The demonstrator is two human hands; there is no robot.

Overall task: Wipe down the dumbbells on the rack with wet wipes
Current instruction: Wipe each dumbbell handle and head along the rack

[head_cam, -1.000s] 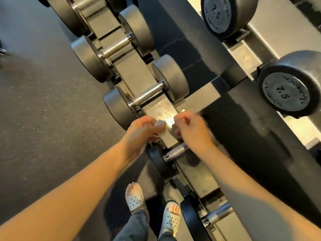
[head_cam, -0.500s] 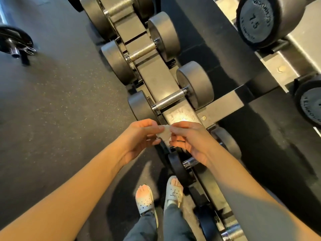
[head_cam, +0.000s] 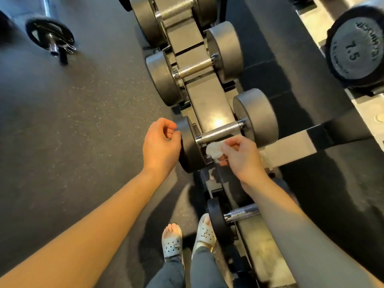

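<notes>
Two sandals [head_cam: 172, 245] stand on the floor [head_cam: 72, 125] beside the rack [head_cam: 205, 100]; its lower rail carries four dumbbells in a row, and the upper tier shows one more. Nearest is the black dumbbell [head_cam: 218, 222], partly behind the right forearm. Two hands hang over the next one: the left hand [head_cam: 161, 144] has its fingers loosely curled around nothing, just beside the left head of the second dumbbell [head_cam: 220, 133]; the right hand [head_cam: 241, 156] pinches one crumpled white wipe [head_cam: 213, 150] at the near side of that dumbbell's knurled handle, though whether it touches I cannot tell. Beyond lie the third dumbbell [head_cam: 195, 69] and the fourth dumbbell [head_cam: 172, 11], cut by the frame edge; on the upper tier sits the 7.5 dumbbell [head_cam: 353, 48]. One barbell [head_cam: 49, 38] lies on the floor, far left.
</notes>
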